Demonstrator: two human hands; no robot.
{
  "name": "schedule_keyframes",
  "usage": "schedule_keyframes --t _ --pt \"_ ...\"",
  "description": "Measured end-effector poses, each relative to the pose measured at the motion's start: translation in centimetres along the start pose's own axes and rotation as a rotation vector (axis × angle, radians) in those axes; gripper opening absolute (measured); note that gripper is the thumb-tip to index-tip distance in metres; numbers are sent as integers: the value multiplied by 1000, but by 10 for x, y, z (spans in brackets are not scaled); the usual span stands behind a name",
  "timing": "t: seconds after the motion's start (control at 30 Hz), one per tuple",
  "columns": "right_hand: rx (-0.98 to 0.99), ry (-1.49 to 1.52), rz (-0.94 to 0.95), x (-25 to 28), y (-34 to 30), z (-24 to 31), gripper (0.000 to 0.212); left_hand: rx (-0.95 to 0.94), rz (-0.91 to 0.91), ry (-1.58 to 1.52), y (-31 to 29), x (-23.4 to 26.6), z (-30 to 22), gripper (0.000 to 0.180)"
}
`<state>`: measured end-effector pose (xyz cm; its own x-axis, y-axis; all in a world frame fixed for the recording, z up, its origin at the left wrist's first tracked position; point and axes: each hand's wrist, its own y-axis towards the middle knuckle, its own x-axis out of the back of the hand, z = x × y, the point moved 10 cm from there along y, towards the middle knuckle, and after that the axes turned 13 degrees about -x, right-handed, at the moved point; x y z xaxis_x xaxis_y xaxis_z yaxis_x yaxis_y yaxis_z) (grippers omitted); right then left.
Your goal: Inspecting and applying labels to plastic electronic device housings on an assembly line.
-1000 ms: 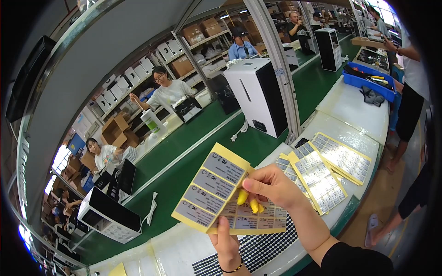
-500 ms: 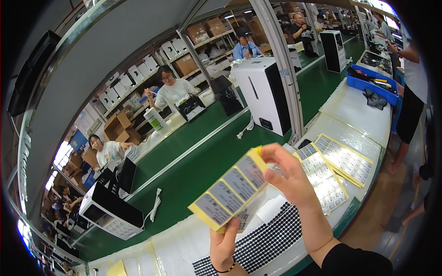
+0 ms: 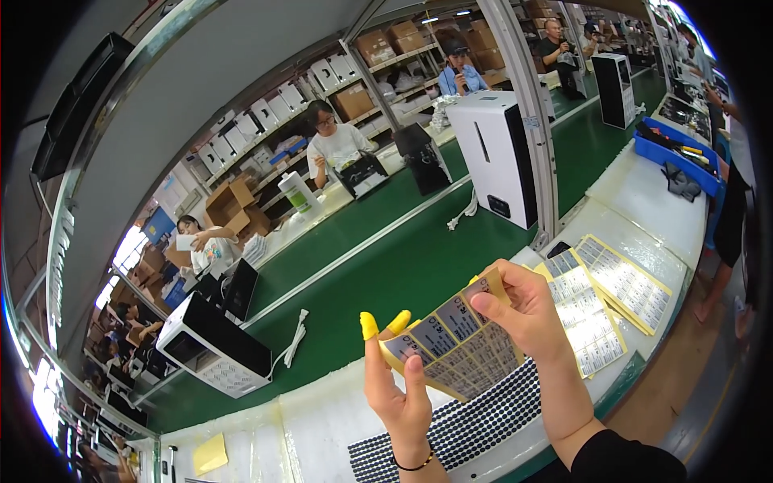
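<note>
Head view: person holds a label sheet [image 3: 451, 346] up in front, above the bench edge, w/ both hands. Left hand [image 3: 398, 382] grips the sheet's lower-left end: thumb pressed on the front, two fingers w/ yellow finger cots [image 3: 369, 324] poking up behind its top edge. Right hand [image 3: 523, 310] pinches the upper-right end, thumb on the front, fingers curled behind. Both hands closed on the sheet, neither free.

Key relation: sheet's long axis runs diagonally, lower-left to upper-right, spanning hand to hand. Neither hand is really nearer; each has one end. The sheet looks bowed between them. Under it lies a white mat w/ black dots [image 3: 483, 419], and more label sheets [image 3: 620, 286] lie flat on the bench to the right, near the right forearm.

Beyond: green conveyor [image 3: 386, 282] w/ a white appliance [image 3: 499, 157] upright across it and another white unit [image 3: 213, 346] lying at lower left. A blue bin [image 3: 676, 153] sits far right. Other workers sit at the far side.

Vs. 0.5 s ago: the sheet sits much the same way, same diagonal, but the left hand's capped fingers now show above the top edge, and the right hand's thumb lies more across the corner. A second ago the sheet stood squarer to the camera, face more open.
</note>
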<state>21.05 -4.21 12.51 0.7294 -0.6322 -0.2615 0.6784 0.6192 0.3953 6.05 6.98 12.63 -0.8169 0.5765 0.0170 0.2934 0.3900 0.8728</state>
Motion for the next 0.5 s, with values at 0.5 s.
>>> schedule_keyframes --t 0.5 --pt "576 -441 -233 -31 -38 48 37 -326 71 457 -5 -10 -19 35"
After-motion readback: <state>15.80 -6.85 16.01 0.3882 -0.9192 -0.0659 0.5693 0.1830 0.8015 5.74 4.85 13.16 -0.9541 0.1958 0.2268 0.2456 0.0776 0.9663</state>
